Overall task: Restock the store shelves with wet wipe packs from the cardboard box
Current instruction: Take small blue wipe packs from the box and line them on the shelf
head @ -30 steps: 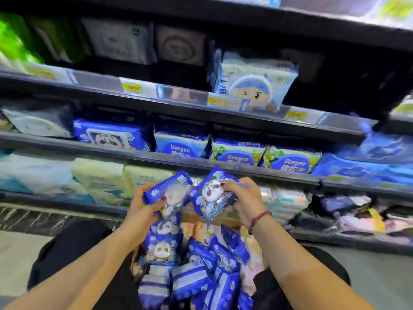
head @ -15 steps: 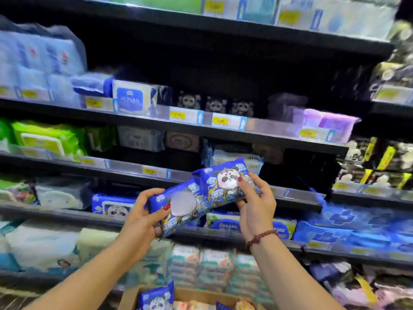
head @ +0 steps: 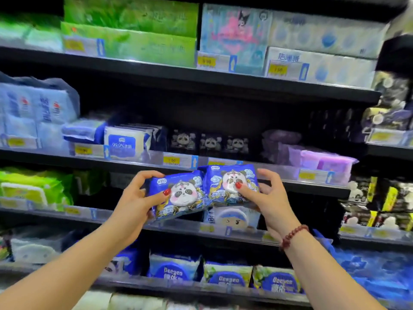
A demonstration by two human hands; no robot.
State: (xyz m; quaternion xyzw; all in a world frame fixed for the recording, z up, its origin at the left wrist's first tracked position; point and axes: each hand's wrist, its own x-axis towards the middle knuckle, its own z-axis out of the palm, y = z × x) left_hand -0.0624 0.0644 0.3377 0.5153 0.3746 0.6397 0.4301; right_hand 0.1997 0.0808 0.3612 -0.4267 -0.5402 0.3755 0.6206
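Since each hand is up at shelf height with a pack in it, I'd call this the placing step, not the picking one (the cardboard box isn't in shot at all). Closest to the camera, the left hand (head: 134,202) grips the left panda pack (head: 178,195), thumb flat on the front and fingers curled over its top corner. The right hand (head: 266,198), the one with the red bead bracelet (head: 292,237), holds the right panda pack (head: 230,184) with its thumb on the panda's face and its fingers spread round the right edge. The two packs sit side by side in the air, edges overlapping a bit. Both are blue with a cartoon panda, and the small corner logo is too tiny to read. Below the hands is a row of Deeyeo packs (head: 228,279), with the name clear on three of them. Just behind the held packs is a pack with a blue-capped cartoon face (head: 232,218). The next shelf up looks like the target to me: matching shelved panda packs (head: 210,142) sit way back in the dark, so the next move probably needs a lift over the clear price strip (head: 279,172) and a deep push. Left of those, a white pack (head: 124,142) says 99.9%. The yellow price tags are too blurry, and the top-shelf white boxes (head: 312,63) have Chinese writing I can't make out.
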